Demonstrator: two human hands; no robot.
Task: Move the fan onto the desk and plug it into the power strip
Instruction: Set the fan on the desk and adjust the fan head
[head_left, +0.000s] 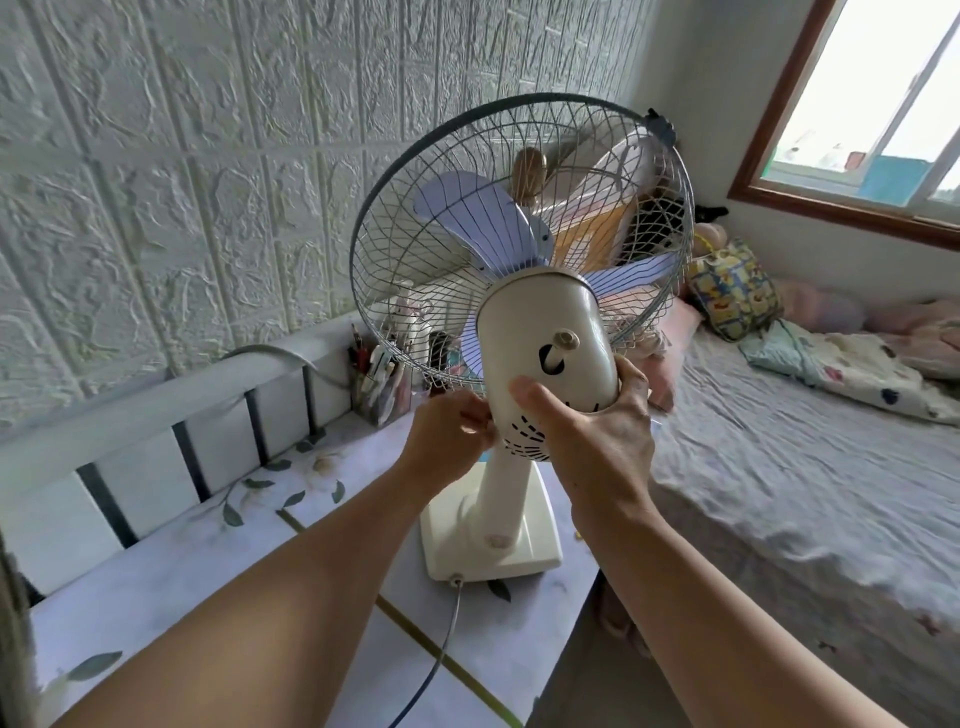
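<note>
While both hands grip the fan (540, 332), a pen cup (375, 384) stands behind.

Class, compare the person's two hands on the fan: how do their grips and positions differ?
The right hand wraps round the back of the cream plastic motor housing, thumb on top; the left hand only pinches at the housing's lower left side. The right hand sits higher and covers more of it. Both hold the same white desk fan.

The surface (171, 566), white with painted leaves, is carrying the fan (491, 525) on its square base near the right edge. A pen holder (375, 387) is standing at the back. Beside it, the bed (810, 499) is holding pillows (735, 288) and a blanket (852, 364).
</note>
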